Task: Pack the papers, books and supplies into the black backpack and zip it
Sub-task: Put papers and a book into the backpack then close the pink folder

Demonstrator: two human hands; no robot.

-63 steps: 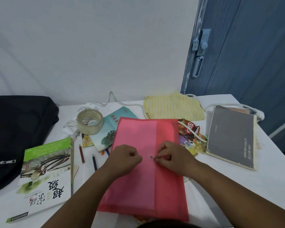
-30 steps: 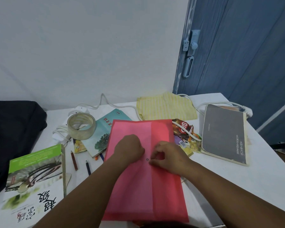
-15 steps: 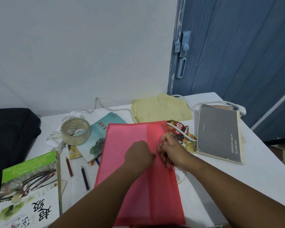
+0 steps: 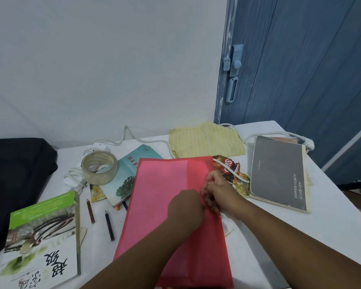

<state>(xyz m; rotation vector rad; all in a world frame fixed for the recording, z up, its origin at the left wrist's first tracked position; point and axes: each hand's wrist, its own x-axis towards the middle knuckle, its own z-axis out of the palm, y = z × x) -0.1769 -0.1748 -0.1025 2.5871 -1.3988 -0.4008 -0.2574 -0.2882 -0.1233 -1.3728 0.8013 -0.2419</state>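
Both your hands meet at the right edge of the folder (image 4: pixel 171 205), about halfway along it. Your right hand (image 4: pixel 217 192) has its fingers curled at the flap's edge, so that grip looks like a narrow pinch on the flap, though the fingertips are partly hidden. Your left hand (image 4: pixel 184 207) lies knuckles-up on the cover; whether it pinches the folder or just presses it flat, I cannot tell.

The step in hand seems to be working the flap's fastener. Keep the left hand bearing down close to the fastener so the thin plastic does not buckle, and let the right hand work in short pulls rather than dragging the whole folder sideways. It overlaps the teal book (image 4: pixel 131 174) and sits just beside the snack packets (image 4: pixel 229 170), so a slide could push those along the tabletop (image 4: pixel 300 232).

The backpack (image 4: pixel 15 174) waits at the far left, well apart. The green book (image 4: pixel 42 238), pencils (image 4: pixel 109 226) and tape (image 4: pixel 99 167) lie between, not yet packed.
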